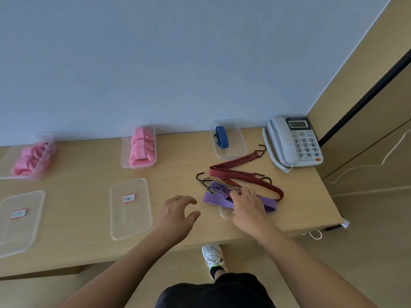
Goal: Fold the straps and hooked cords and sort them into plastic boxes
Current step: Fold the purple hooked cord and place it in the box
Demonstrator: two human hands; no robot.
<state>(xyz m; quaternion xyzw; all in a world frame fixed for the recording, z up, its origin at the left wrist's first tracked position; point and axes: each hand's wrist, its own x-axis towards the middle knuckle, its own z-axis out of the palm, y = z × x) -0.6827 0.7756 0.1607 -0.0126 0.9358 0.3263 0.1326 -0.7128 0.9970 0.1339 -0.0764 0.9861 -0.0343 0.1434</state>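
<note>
A purple hooked cord (219, 200) lies on the wooden table (89, 170) right of centre, over a partly hidden clear lid (224, 213). My right hand (245, 202) rests on it with fingers curled around the cord near its black hooks (205, 182). A red-and-black hooked cord (242, 173) lies unfolded just behind. My left hand (178, 211) hovers beside the purple cord, fingers spread and holding nothing. A clear box (229, 138) at the back holds a folded blue cord (222, 136). Two more boxes (139, 146) (29, 158) hold pink straps.
Two clear lids with red-edged labels (131, 207) (20, 221) lie near the front edge on the left. A grey desk telephone (293, 141) stands at the back right corner by the wall. The table's right edge is close to the cords.
</note>
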